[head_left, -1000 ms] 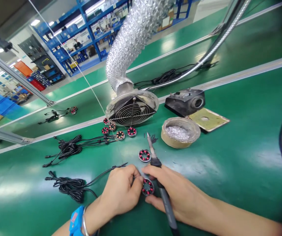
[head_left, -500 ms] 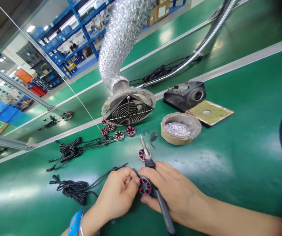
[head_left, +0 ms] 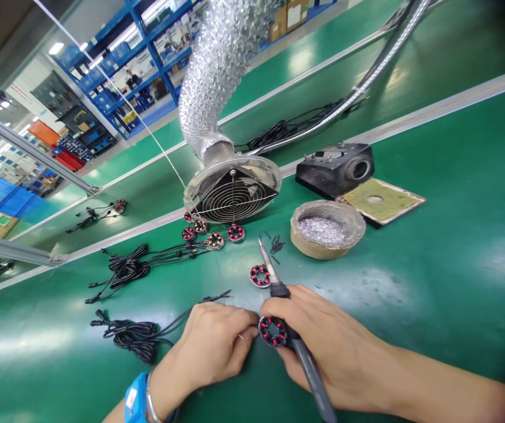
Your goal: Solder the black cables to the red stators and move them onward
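My right hand (head_left: 318, 341) is closed around a soldering iron (head_left: 312, 376), its metal tip pointing away from me. The same hand grips a round motor stator (head_left: 273, 332) with red windings between thumb and fingers. My left hand (head_left: 219, 338) is pinched at the stator's left edge, and a thin pale strand like a wire shows at its fingertips; the fingers hide most of it. Just beyond the iron's shaft lies a second red-wound stator (head_left: 259, 275). Short black tube pieces (head_left: 276, 245) are scattered near the iron's tip.
A fume extractor hood (head_left: 232, 191) on a silver duct (head_left: 204, 106) stands ahead, with several stators (head_left: 215, 240) before it. Black cable bundles (head_left: 135, 338) lie left. To the right are a bowl of solder bits (head_left: 327, 229), an iron stand (head_left: 338, 170) and a yellowish sponge tray (head_left: 380, 200).
Both hands have shifted slightly right, with the stator and soldering iron. The stator now faces up more fully, and my left fingers have moved to its outer left edge.
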Demonstrator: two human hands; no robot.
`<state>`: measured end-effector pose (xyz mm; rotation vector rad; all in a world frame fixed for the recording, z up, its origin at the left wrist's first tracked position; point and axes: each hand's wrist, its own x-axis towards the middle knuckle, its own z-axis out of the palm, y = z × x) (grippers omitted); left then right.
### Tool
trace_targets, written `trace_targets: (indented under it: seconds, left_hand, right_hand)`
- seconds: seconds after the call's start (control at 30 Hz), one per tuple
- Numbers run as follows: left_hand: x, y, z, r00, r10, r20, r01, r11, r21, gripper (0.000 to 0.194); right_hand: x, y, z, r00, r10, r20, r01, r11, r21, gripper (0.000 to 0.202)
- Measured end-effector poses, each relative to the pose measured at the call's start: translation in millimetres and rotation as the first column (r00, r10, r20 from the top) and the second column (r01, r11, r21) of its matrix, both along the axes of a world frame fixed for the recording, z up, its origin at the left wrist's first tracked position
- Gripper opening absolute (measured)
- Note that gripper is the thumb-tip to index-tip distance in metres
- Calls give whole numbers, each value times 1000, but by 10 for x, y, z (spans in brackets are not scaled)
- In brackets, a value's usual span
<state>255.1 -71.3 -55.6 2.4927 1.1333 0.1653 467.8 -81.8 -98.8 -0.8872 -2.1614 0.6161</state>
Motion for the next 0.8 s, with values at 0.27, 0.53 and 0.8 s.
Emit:
trace_targets:
  seconds: [0.27,0.53,0.8]
  left_hand:
    - [107,46,91,819,558,134,-301,616,-728,19]
    - [102,87,147,821,568,50,-323,535,-781,30]
    - [135,74,125,770,632,80,-248,413,-876,20]
  right_hand:
    - [-3,14,9,1000,14,1,-14,1000,-16,37]
    - [12,28,9,999,34,11,-33,998,-60,37]
    - [2,16,-1,1000,-4,4,4,1000,-28,31]
